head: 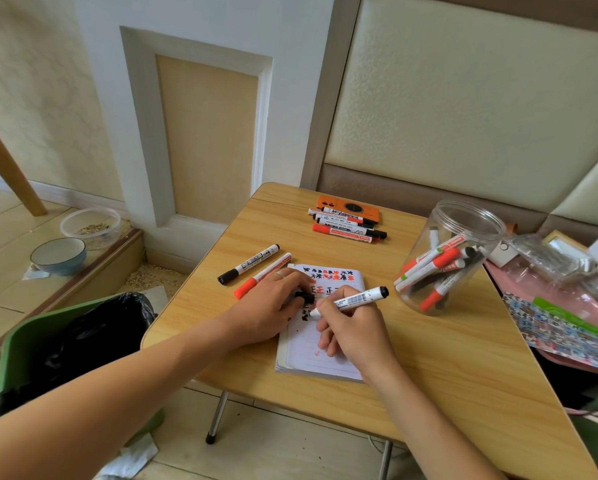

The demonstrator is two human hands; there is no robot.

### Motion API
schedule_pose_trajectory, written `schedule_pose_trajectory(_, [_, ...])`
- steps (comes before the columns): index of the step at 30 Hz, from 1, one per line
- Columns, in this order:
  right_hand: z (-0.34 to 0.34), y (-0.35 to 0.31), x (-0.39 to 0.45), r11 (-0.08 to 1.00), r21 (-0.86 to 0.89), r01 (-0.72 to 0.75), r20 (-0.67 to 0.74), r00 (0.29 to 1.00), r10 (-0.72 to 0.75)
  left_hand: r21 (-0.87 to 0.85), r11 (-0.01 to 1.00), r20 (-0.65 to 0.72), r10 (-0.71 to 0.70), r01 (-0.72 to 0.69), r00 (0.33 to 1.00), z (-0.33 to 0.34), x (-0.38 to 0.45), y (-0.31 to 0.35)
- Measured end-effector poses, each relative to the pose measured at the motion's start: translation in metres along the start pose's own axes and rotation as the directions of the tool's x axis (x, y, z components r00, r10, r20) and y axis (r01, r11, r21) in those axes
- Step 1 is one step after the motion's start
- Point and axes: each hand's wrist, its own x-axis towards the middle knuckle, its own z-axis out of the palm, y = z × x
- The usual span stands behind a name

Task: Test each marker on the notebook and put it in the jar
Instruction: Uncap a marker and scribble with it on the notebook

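A white marker [351, 300] is being gripped by the right hand [351, 332], fingers curled round the barrel, nib down and touching the notebook [328, 362] page. The black cap [305, 297] is being pinched in the left hand [268, 308], which is resting on the notebook's left edge. The notebook is lying on the wooden table [446, 368], its upper page covered in black and red marks. A black-capped marker [248, 264] and a red-capped marker [262, 276] are lying side by side just left of the notebook. More markers [346, 223] are being kept in a pile at the table's far edge, partly on an orange case [349, 205]. The clear jar [446, 258], tilted on its side to the right, is holding several markers.
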Motion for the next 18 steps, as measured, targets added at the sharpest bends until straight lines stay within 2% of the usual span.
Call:
schedule_pose_trajectory(4, [-0.0053, -0.0001, 0.0061, 0.965, 0.258, -0.038, -0.103, 0.992, 0.067, -0.025, 1.000, -0.052, -0.005, 0.004, 0.999, -0.0004, -0.0025, 0.0003])
schedule_pose_trajectory(6, [-0.0072, -0.0003, 0.0078, 0.944, 0.325, -0.056, -0.118, 0.988, 0.099, -0.032, 0.999, -0.070, -0.008, 0.006, 0.998, -0.0013, -0.0037, 0.0018])
schedule_pose_trajectory(18, [-0.0056, -0.0007, 0.0058, 0.970, 0.241, 0.022, 0.038, 0.999, -0.032, -0.106, 0.990, -0.078, 0.088, -0.096, 0.993, -0.0076, -0.0076, 0.0076])
